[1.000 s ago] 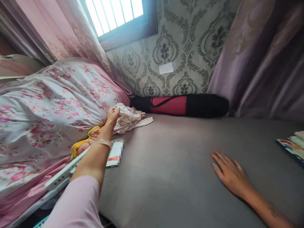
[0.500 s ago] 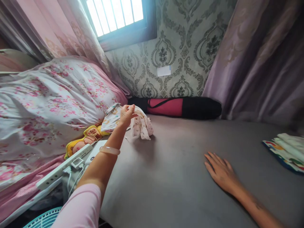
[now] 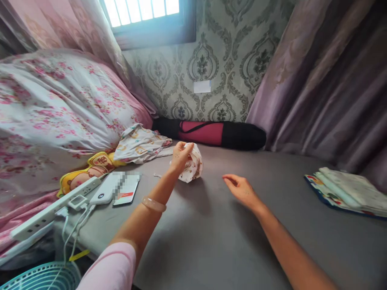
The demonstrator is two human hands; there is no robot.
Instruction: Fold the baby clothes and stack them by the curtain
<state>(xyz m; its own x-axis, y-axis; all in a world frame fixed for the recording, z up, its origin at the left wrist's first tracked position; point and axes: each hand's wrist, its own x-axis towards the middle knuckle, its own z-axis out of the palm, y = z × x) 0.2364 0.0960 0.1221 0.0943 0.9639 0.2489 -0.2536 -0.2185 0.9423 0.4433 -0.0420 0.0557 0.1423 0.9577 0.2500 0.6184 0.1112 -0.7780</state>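
My left hand (image 3: 182,156) grips a white cloth with small dark spots (image 3: 194,167), which hangs bunched just above the grey surface (image 3: 217,225). To its right, my right hand (image 3: 240,188) is raised over the surface with nothing in it, its fingers bent and a gap between thumb and fingertips. Further left lies a crumpled pile of patterned cloths (image 3: 140,144) beside a yellow cushion (image 3: 87,171). A stack of folded cloths (image 3: 353,191) rests at the far right.
A black and red long bag (image 3: 208,133) lies along the wall. On the left are a power strip (image 3: 57,205) with cables, a white power bank (image 3: 104,189), a phone-like device (image 3: 128,191), a floral quilt (image 3: 60,108) and a blue basket (image 3: 45,276).
My left hand has moved right with the spotted cloth, away from the patterned pile. My right hand has lifted off the surface and come left toward it. The view has shifted slightly.
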